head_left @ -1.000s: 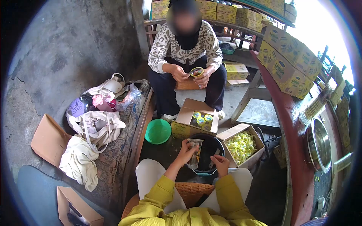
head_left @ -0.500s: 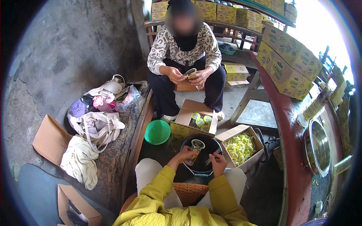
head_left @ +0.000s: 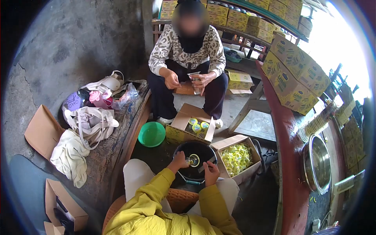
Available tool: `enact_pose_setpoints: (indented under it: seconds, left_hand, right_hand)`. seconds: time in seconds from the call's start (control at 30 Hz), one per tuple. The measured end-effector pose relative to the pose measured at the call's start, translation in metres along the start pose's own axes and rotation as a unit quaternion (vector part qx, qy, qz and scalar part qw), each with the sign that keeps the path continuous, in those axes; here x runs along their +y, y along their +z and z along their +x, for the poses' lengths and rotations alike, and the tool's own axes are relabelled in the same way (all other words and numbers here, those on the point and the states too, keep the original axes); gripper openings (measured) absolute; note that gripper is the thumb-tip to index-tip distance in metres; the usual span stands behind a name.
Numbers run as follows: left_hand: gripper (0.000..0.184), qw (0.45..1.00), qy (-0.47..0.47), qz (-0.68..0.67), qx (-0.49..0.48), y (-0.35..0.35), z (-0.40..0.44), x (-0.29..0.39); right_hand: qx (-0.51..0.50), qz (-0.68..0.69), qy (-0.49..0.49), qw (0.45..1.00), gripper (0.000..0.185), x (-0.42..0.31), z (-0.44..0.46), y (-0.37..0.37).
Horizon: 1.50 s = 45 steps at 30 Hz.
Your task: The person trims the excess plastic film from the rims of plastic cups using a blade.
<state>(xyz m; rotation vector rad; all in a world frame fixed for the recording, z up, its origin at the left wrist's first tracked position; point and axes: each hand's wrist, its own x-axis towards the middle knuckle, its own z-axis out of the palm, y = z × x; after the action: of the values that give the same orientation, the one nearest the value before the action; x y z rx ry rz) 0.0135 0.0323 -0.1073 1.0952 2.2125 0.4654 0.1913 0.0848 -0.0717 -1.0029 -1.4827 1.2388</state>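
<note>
My left hand (head_left: 180, 161) is closed around a clear plastic cup (head_left: 192, 161) with a pale yellow rim, over a black bucket (head_left: 188, 146). The cup is tilted; its contents are too small to make out. At the bucket's right side, my right hand (head_left: 211, 173) pinches a small flat greyish strip (head_left: 201, 169) whose kind I cannot tell. Right of the bucket, a cardboard box (head_left: 250, 168) holds many yellow-green wrappers (head_left: 236, 158). Behind the bucket, another carton (head_left: 184, 118) contains several cups with yellow lids (head_left: 196, 127).
A co-worker (head_left: 188, 55) sits opposite, holding a clear cup (head_left: 194, 80). A green basin (head_left: 152, 134) is on the floor at left. Bags (head_left: 94, 125) lie on a bench. Printed cartons (head_left: 293, 72), stacked cups (head_left: 313, 127) and a metal bowl (head_left: 318, 164) line the right-hand table.
My left hand has lowered and tipped the cup over the bucket. My right hand stays near the bucket's right side. The co-worker's cup now stands more upright. The view has shifted slightly.
</note>
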Motion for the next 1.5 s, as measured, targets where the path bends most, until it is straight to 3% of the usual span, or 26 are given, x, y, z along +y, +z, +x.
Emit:
enact_pose_setpoints:
  seconds: [0.03, 0.13, 0.23, 0.3, 0.37, 0.43, 0.5, 0.57, 0.63, 0.7, 0.77, 0.8, 0.87, 0.9, 1.0, 1.03, 1.1, 1.13, 1.3, 1.4, 1.5]
  left_hand:
    - [0.071, 0.997, 0.002, -0.022, 0.067, 0.002, 0.001, -0.001]
    - [0.054, 0.997, 0.074, -0.010, 0.034, -0.011, -0.002, -0.003]
    - [0.044, 0.983, 0.127, -0.013, 0.134, -0.017, -0.003, 0.007]
    - [0.045, 0.952, 0.158, -0.051, 0.255, -0.018, 0.009, 0.014]
    - [0.047, 0.950, 0.162, -0.092, 0.249, -0.048, 0.005, 0.046]
    - [0.047, 0.914, 0.241, -0.056, 0.322, -0.075, 0.010, 0.074]
    - [0.056, 0.922, 0.221, -0.116, 0.295, -0.119, 0.000, 0.130]
    - [0.067, 0.897, 0.265, -0.171, 0.311, -0.156, -0.008, 0.186]
    - [0.071, 0.817, 0.400, -0.218, 0.355, -0.193, -0.026, 0.254]
    - [0.056, 0.783, 0.477, -0.305, 0.259, -0.231, -0.034, 0.319]
    - [0.048, 0.698, 0.599, -0.302, 0.251, -0.262, -0.046, 0.390]
    - [0.060, 0.745, 0.556, -0.311, 0.197, -0.273, -0.084, 0.426]
    - [0.053, 0.617, 0.664, -0.355, 0.229, -0.283, -0.066, 0.502]
    - [0.061, 0.699, 0.554, -0.220, 0.396, -0.285, -0.095, 0.526]
    - [0.065, 0.678, 0.617, -0.252, 0.310, -0.286, -0.072, 0.599]
    - [0.065, 0.667, 0.613, -0.232, 0.353, -0.284, -0.060, 0.623]
    - [0.065, 0.646, 0.600, -0.185, 0.433, -0.274, -0.042, 0.657]
    - [0.064, 0.652, 0.606, -0.168, 0.423, -0.273, -0.044, 0.666]
    - [0.054, 0.712, 0.627, -0.092, 0.302, -0.255, -0.041, 0.702]
    - [0.047, 0.633, 0.701, -0.128, 0.303, -0.227, -0.017, 0.712]
    - [0.076, 0.737, 0.551, -0.207, 0.332, -0.184, -0.016, 0.715]
  right_hand:
    - [0.000, 0.002, 0.004, 1.000, 0.022, -0.005, -0.001, -0.001]
    - [-0.004, 0.008, 0.015, 1.000, 0.022, -0.005, -0.001, -0.003]
    - [0.002, 0.008, -0.012, 1.000, 0.022, 0.004, -0.003, -0.001]
    - [0.022, 0.008, -0.009, 1.000, 0.021, 0.002, -0.004, -0.003]
    - [0.045, 0.005, 0.007, 0.999, 0.021, -0.009, -0.008, -0.003]
    - [0.068, -0.009, 0.004, 0.998, 0.021, -0.014, -0.009, -0.003]
    - [0.075, 0.004, 0.000, 0.997, 0.021, -0.011, -0.009, -0.002]
    - [0.071, 0.026, 0.019, 0.997, 0.022, -0.011, -0.009, 0.001]
    - [0.060, 0.051, 0.060, 0.995, 0.022, -0.018, -0.010, 0.000]
    - [0.054, 0.042, 0.016, 0.998, 0.022, -0.005, -0.008, 0.006]
    - [0.032, 0.057, 0.019, 0.998, 0.022, -0.001, -0.014, 0.007]
    - [0.015, 0.080, 0.036, 0.996, 0.023, -0.008, -0.015, 0.007]
    - [-0.006, 0.076, 0.034, 0.997, 0.023, -0.012, -0.015, 0.004]
    - [-0.017, 0.075, 0.035, 0.996, 0.023, -0.013, -0.017, 0.003]
    - [0.022, 0.034, -0.032, 0.999, 0.021, -0.020, -0.014, 0.000]
    - [0.029, 0.057, -0.079, 0.995, 0.021, -0.019, -0.012, 0.000]
    - [-0.001, 0.083, -0.001, 0.997, 0.021, -0.016, -0.015, 0.002]
    - [-0.015, 0.098, 0.037, 0.994, 0.022, -0.018, -0.013, 0.004]
    - [-0.027, 0.140, 0.029, 0.989, 0.022, -0.026, -0.012, 0.002]
    - [-0.024, 0.135, 0.027, 0.990, 0.022, -0.023, -0.012, 0.001]
    - [-0.022, 0.135, 0.026, 0.990, 0.022, -0.026, -0.010, 0.002]
